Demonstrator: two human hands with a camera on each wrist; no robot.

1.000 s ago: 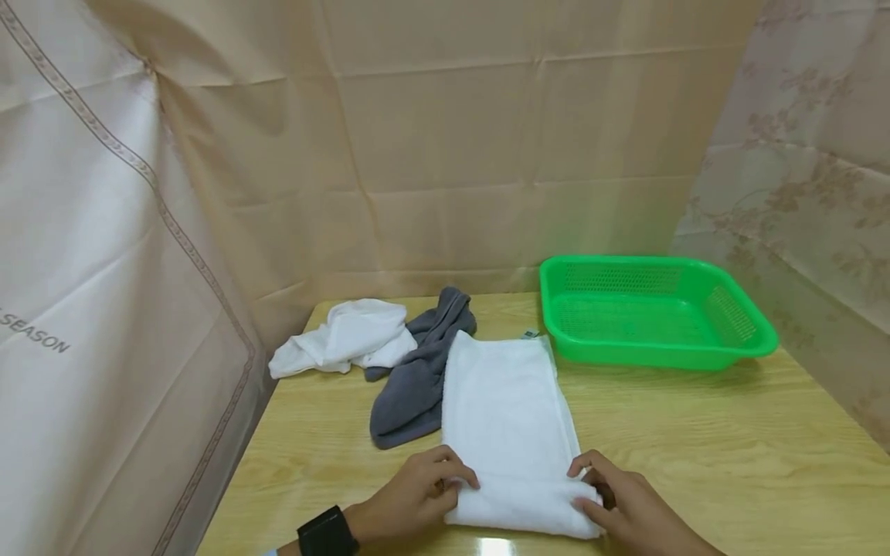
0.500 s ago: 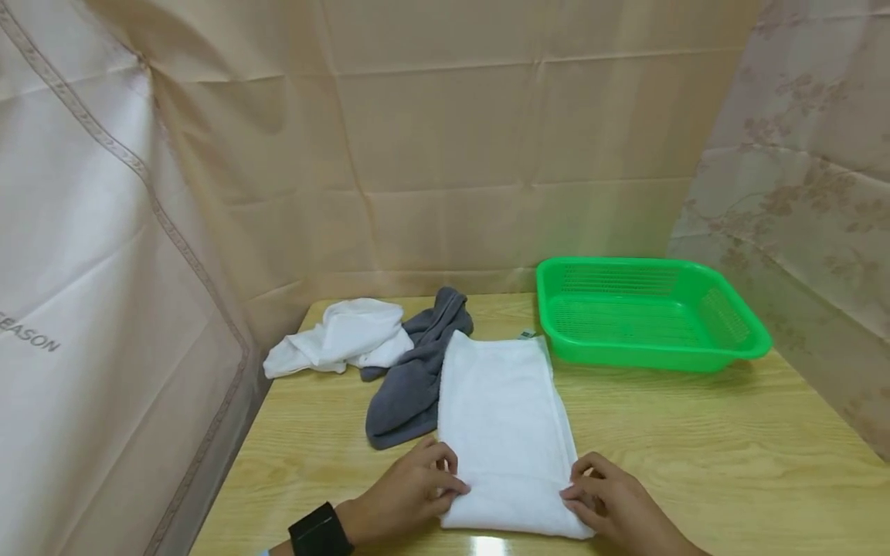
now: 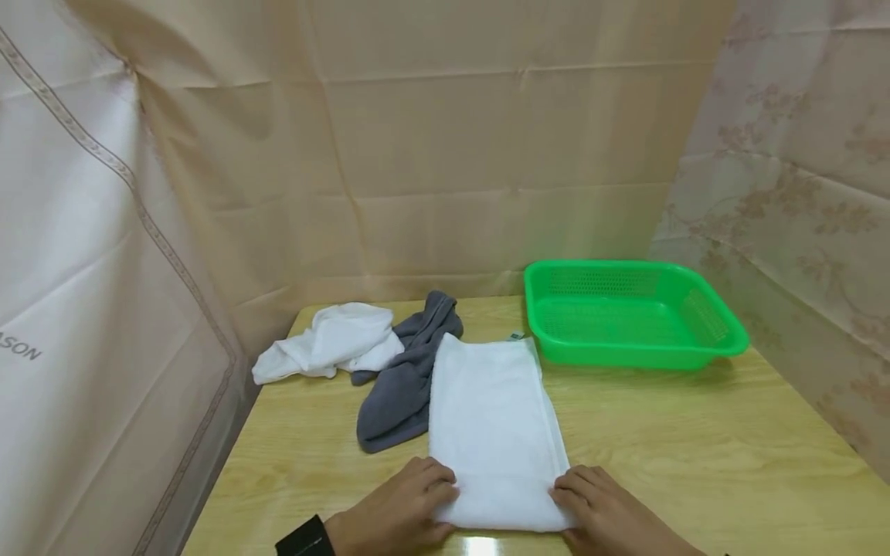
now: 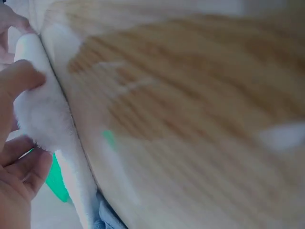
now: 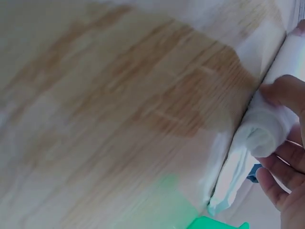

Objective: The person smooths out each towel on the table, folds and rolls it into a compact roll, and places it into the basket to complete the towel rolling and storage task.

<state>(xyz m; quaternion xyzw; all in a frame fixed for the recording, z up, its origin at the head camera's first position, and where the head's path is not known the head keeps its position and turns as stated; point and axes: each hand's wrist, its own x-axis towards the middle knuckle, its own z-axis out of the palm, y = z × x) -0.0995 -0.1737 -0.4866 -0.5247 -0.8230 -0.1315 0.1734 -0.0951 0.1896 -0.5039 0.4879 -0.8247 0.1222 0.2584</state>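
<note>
A white towel point(image 3: 494, 409), folded into a long strip, lies on the wooden table with its near end turned up into a roll. My left hand point(image 3: 399, 506) grips the left end of that roll, its fingers over the top. At the right end, my right hand point(image 3: 612, 513) holds it the same way. The right wrist view shows the spiral end of the roll point(image 5: 264, 136) between thumb and fingers. In the left wrist view, the thumb presses the fluffy roll point(image 4: 45, 112) from one side and the fingers curl round the other.
A dark grey cloth point(image 3: 399, 405) lies crumpled against the towel's left side. Behind it is a bunched white cloth point(image 3: 341, 336). A green plastic basket point(image 3: 640, 355) stands at the back right. Beige curtains point(image 3: 417, 170) enclose the table point(image 3: 660, 448).
Both hands have changed their hold on the towel's near end: the fingertips pinching its edges now curl over the roll. The head view has shifted slightly; cloths and basket stay put.
</note>
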